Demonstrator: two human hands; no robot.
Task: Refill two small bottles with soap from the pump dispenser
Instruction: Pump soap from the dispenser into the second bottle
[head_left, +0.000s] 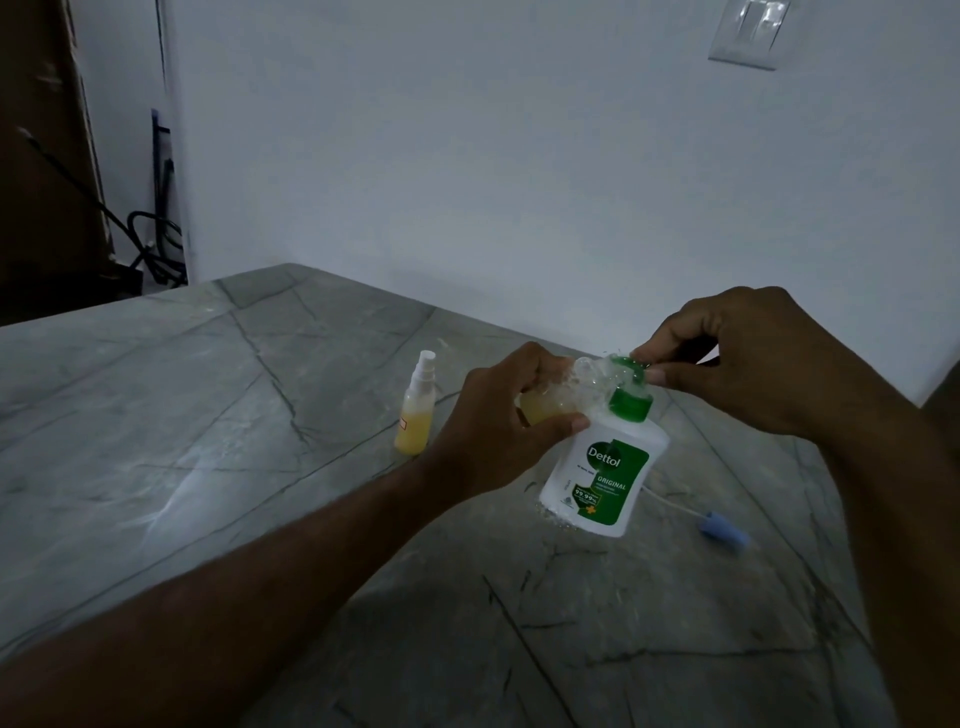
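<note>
Pump dispenser (605, 467) — white, green-labelled, upright on grey marble table (208, 441); right hand (737, 358) pinching its green pump head (626, 371). Small clear bottle (561, 395) gripped in left hand (514, 415), mouth against nozzle. Second small bottle (415, 410) — yellow liquid, standing left, apart.

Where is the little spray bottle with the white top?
The spray bottle stands upright on the marble table, just left of the left hand.

Left hand (498, 410) is gripping a small clear bottle (561, 397) tilted right up against the green pump head (626, 371) of the Dettol dispenser (602, 467), right hand (743, 358) is pinching the pump. Second little spray bottle (417, 405) is standing on the marble table (208, 415) just beside.
</note>
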